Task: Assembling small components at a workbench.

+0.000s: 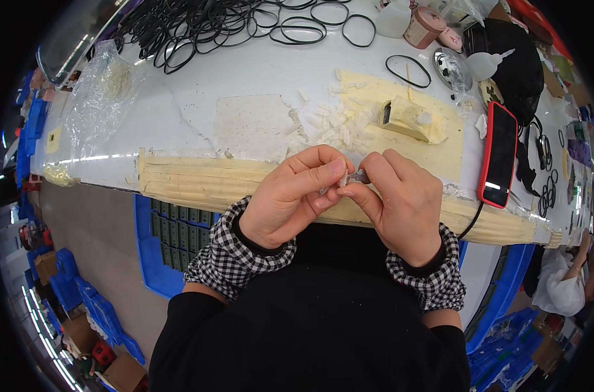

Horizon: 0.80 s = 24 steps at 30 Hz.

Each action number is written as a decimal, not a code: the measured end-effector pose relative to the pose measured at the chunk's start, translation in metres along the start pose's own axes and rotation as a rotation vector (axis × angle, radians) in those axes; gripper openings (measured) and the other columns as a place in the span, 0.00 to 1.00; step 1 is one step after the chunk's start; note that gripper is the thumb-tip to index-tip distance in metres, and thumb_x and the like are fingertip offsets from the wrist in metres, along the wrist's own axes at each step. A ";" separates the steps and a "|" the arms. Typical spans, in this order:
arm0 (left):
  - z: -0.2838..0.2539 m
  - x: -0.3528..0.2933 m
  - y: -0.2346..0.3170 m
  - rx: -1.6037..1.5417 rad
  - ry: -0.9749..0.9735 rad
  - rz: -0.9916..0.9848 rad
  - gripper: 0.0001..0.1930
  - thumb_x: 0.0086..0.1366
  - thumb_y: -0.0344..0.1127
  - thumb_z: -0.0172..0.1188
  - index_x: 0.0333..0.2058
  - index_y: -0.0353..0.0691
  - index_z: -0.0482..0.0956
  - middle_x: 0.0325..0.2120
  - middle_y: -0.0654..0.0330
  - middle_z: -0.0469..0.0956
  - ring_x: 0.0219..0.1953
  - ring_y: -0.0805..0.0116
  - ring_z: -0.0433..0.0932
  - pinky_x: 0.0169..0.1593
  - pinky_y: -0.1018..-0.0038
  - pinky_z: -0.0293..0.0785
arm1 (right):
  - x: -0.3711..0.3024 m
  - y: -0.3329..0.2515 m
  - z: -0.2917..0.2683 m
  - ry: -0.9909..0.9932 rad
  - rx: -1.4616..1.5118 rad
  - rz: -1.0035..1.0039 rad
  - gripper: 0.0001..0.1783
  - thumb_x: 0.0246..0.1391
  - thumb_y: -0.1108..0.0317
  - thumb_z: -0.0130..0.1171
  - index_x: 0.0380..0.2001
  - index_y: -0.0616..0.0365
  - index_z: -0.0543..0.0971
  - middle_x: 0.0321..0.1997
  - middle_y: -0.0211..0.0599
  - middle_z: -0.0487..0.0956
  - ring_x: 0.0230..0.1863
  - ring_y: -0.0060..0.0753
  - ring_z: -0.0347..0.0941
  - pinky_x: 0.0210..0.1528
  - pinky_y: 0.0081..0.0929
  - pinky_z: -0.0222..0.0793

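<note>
Close together over the table's front edge, both my hands are closed in a pinch. My left hand [287, 193] grips a small pale strip [343, 179] between thumb and forefinger. Against it, my right hand [404, 199] pinches a small grey piece [358, 176], whose kind I cannot make out. The other fingers of each hand are curled in. Just beyond the hands lie several loose whitish strips [339, 127], scattered partly over a yellow sheet [444, 153]. A small tape-covered box [414, 123] rests on that sheet.
Black rubber loops [186, 26] are heaped at the back left, near a clear plastic bag [101, 98]. A red-cased phone [499, 155] with a cable lies at right. Squeeze bottles and a pink jar [423, 28] stand behind. Yellow tape [199, 183] covers the front edge; below is a blue crate [154, 261].
</note>
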<state>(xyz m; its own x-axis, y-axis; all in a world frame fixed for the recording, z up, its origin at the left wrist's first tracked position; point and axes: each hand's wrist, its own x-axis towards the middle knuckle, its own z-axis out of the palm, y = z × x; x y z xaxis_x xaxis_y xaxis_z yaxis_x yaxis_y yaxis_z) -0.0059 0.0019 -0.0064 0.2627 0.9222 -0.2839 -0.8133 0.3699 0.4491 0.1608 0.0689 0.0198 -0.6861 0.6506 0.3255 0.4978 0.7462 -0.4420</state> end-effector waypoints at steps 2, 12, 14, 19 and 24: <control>0.000 0.000 -0.001 0.006 0.017 0.011 0.07 0.67 0.34 0.53 0.38 0.37 0.74 0.30 0.67 0.73 0.30 0.83 0.68 0.34 0.88 0.67 | 0.000 0.000 -0.001 -0.005 -0.010 0.002 0.19 0.48 0.50 0.60 0.23 0.55 0.71 0.18 0.34 0.65 0.19 0.38 0.66 0.20 0.31 0.60; -0.001 0.000 -0.002 0.012 0.010 0.010 0.07 0.66 0.34 0.54 0.37 0.37 0.74 0.28 0.68 0.72 0.29 0.84 0.68 0.31 0.88 0.65 | 0.000 0.000 0.002 0.036 0.018 -0.003 0.19 0.47 0.51 0.61 0.23 0.55 0.71 0.18 0.35 0.64 0.19 0.38 0.66 0.20 0.30 0.60; -0.002 0.000 -0.001 0.025 0.007 0.005 0.07 0.67 0.35 0.54 0.37 0.37 0.74 0.28 0.68 0.72 0.29 0.84 0.68 0.31 0.88 0.65 | -0.001 0.000 0.001 0.033 0.008 -0.007 0.19 0.47 0.51 0.60 0.24 0.55 0.71 0.18 0.35 0.64 0.19 0.38 0.66 0.20 0.30 0.60; -0.001 -0.001 -0.002 0.040 0.029 0.024 0.07 0.66 0.35 0.54 0.37 0.38 0.74 0.28 0.69 0.72 0.29 0.83 0.68 0.32 0.88 0.65 | 0.000 0.000 0.002 0.024 0.006 -0.004 0.19 0.47 0.51 0.61 0.23 0.55 0.71 0.18 0.34 0.64 0.19 0.38 0.65 0.19 0.30 0.59; -0.001 -0.001 -0.002 0.037 0.023 0.028 0.07 0.66 0.35 0.54 0.37 0.38 0.74 0.29 0.68 0.72 0.30 0.83 0.68 0.33 0.87 0.66 | -0.001 0.000 -0.001 -0.011 -0.004 -0.008 0.19 0.47 0.51 0.60 0.22 0.55 0.70 0.17 0.34 0.63 0.18 0.37 0.65 0.19 0.30 0.59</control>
<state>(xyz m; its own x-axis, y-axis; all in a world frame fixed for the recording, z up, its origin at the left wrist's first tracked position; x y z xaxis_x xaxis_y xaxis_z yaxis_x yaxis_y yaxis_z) -0.0047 -0.0003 -0.0076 0.2279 0.9296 -0.2896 -0.8002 0.3483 0.4882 0.1616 0.0680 0.0200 -0.6958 0.6430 0.3200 0.4943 0.7520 -0.4361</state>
